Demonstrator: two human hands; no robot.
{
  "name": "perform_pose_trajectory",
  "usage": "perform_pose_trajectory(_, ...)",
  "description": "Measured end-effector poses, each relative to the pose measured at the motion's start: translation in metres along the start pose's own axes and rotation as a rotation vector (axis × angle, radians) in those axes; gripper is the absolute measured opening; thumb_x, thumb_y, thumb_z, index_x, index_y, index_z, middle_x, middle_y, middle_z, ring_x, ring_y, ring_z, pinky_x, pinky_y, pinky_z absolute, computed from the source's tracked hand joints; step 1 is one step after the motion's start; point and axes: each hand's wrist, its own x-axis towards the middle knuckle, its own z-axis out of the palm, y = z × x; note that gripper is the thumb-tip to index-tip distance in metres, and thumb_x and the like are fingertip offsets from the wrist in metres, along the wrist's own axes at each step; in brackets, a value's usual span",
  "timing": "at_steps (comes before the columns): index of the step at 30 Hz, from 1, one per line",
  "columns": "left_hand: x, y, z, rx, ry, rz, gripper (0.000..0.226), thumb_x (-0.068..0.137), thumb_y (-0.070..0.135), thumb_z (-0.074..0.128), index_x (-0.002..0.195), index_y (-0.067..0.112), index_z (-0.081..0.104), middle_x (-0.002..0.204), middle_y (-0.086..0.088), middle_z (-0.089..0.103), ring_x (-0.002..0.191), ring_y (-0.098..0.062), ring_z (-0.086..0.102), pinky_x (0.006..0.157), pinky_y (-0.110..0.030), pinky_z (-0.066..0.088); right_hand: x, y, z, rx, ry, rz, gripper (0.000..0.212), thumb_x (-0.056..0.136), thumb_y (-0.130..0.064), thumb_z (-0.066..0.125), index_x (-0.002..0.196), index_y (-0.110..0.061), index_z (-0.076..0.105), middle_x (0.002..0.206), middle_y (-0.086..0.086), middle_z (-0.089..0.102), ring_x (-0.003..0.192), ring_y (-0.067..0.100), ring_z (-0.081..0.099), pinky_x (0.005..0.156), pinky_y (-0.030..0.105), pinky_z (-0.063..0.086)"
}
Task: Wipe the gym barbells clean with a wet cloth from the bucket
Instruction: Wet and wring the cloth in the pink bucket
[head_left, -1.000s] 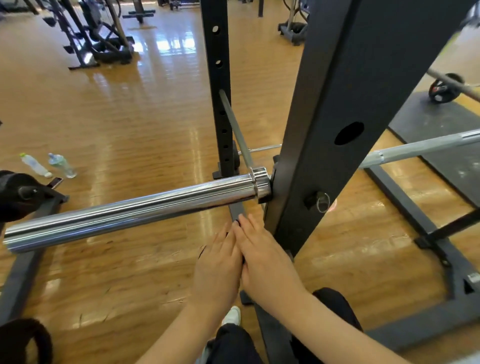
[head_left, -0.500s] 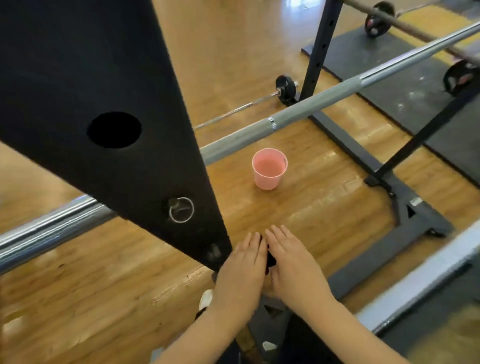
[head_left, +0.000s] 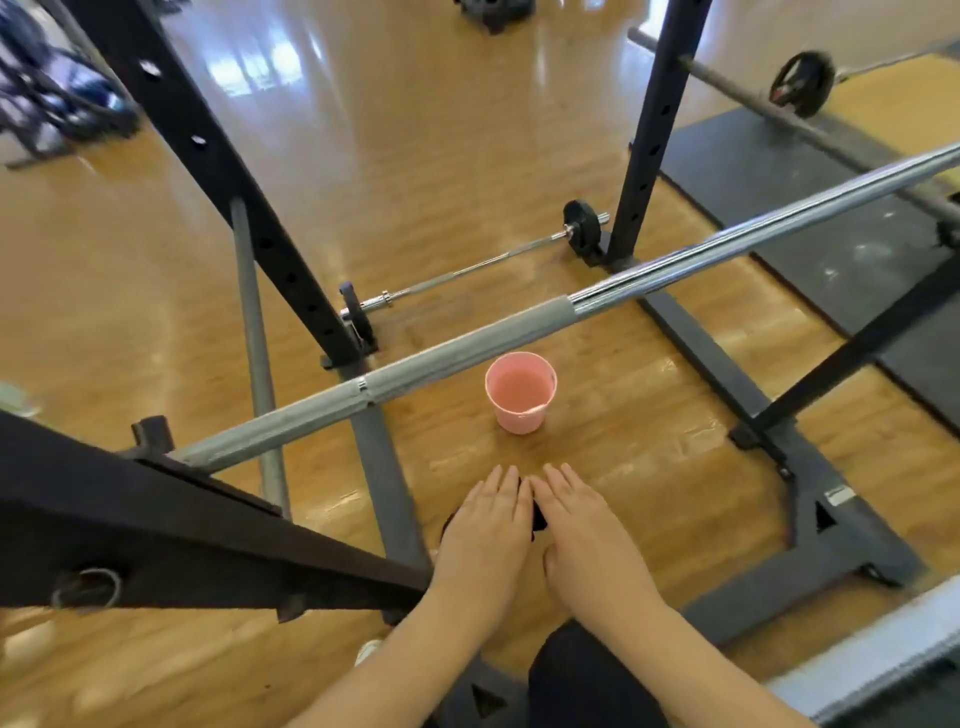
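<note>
A long barbell crosses the frame from lower left to upper right, resting on the black rack. Its lower stretch is dull grey; the upper stretch is bright chrome. Just below its middle a pink bucket stands upright on the wooden floor. At lower centre the left hand and right hand lie side by side, fingers straight and together, pressed flat on a dark cloth, mostly hidden beneath them.

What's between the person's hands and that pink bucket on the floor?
In the head view, only bare wooden floor lies between the left hand, the right hand and the pink bucket.
</note>
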Motion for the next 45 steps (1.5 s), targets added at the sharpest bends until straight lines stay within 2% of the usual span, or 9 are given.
perform_pose_trajectory(1,0.007,0.005,-0.011,-0.007,0.052,-0.012,0.074,0.058,0.015,0.087,0.124,0.002,0.059,0.13,-0.013,0.057,0.118,-0.023,0.057,0.099,-0.035,0.043,0.002,0.005,-0.011,0.004,-0.01,-0.019,0.073,0.062,-0.009,0.081,0.13,-0.003,0.055,0.134,0.012,0.054,0.126,0.025,0.05,0.104,0.034,0.037)
perform_pose_trajectory(3,0.018,0.009,-0.021,0.037,0.067,-0.046,0.07,0.079,0.014,0.071,0.14,0.003,0.038,0.147,-0.011,0.035,0.134,-0.021,0.039,0.11,-0.033,0.027,0.009,0.009,-0.032,0.003,0.015,-0.099,0.067,0.084,-0.006,0.058,0.146,-0.007,0.031,0.153,0.009,0.029,0.143,0.022,0.024,0.115,0.03,0.015)
perform_pose_trajectory(5,0.028,0.012,-0.03,0.026,0.063,-0.117,0.073,0.07,0.016,0.08,0.135,0.001,0.048,0.14,-0.013,0.048,0.128,-0.023,0.048,0.107,-0.032,0.034,0.017,0.015,-0.047,0.021,-0.026,-0.116,0.066,0.091,-0.005,0.041,0.152,-0.012,0.014,0.158,0.002,0.013,0.147,0.016,0.005,0.116,0.025,0.001)
perform_pose_trajectory(10,0.047,0.012,-0.026,-0.012,-0.032,-0.088,0.069,0.098,0.013,0.044,0.151,0.007,0.0,0.159,-0.008,0.002,0.146,-0.021,0.002,0.116,-0.03,-0.001,0.03,0.027,-0.061,-0.034,-0.068,-0.081,0.065,0.095,-0.009,0.037,0.152,-0.013,0.009,0.159,0.003,0.008,0.147,0.016,0.002,0.114,0.023,-0.003)
perform_pose_trajectory(19,0.094,0.008,0.007,-0.069,-0.061,-0.107,0.068,0.099,0.013,0.043,0.151,0.008,-0.001,0.159,-0.007,0.002,0.146,-0.02,0.002,0.116,-0.028,0.006,0.06,0.074,-0.041,-0.029,-0.15,0.054,0.062,0.097,-0.013,0.036,0.153,-0.012,0.008,0.16,0.003,0.007,0.146,0.015,0.002,0.119,0.028,0.005)
perform_pose_trajectory(28,0.17,0.072,0.032,-0.128,-0.062,-0.277,0.067,0.098,0.018,0.047,0.151,0.008,0.006,0.158,-0.008,0.01,0.146,-0.02,0.009,0.116,-0.027,0.005,0.103,0.161,-0.051,-0.109,-0.185,-0.139,0.061,0.095,-0.013,0.042,0.15,-0.009,0.017,0.157,0.007,0.018,0.146,0.021,0.01,0.118,0.033,0.01)
perform_pose_trajectory(32,0.219,0.084,0.071,-0.137,-0.03,-0.275,0.068,0.096,0.015,0.049,0.151,0.011,0.01,0.158,-0.004,0.015,0.145,-0.017,0.012,0.115,-0.025,0.006,0.14,0.206,-0.012,-0.106,-0.152,-0.137,0.06,0.093,-0.016,0.044,0.148,-0.009,0.024,0.153,0.007,0.026,0.144,0.021,0.015,0.117,0.035,0.017)
perform_pose_trajectory(39,0.312,0.066,0.204,0.035,-0.041,-0.197,0.055,0.093,0.015,0.053,0.144,0.008,0.031,0.148,-0.007,0.037,0.135,-0.022,0.035,0.108,-0.029,0.032,0.221,0.289,0.12,-0.046,-0.001,-0.015,0.048,0.095,-0.021,0.045,0.14,-0.009,0.034,0.142,0.009,0.039,0.135,0.023,0.03,0.11,0.034,0.026)
perform_pose_trajectory(45,0.389,0.048,0.345,0.121,-0.01,-0.142,0.068,0.097,0.019,0.049,0.151,0.008,0.007,0.159,-0.008,0.01,0.146,-0.022,0.009,0.116,-0.031,0.011,0.284,0.377,0.236,-0.061,0.094,0.041,0.063,0.097,-0.023,0.046,0.149,-0.006,0.016,0.156,0.01,0.02,0.144,0.023,0.014,0.116,0.033,0.015)
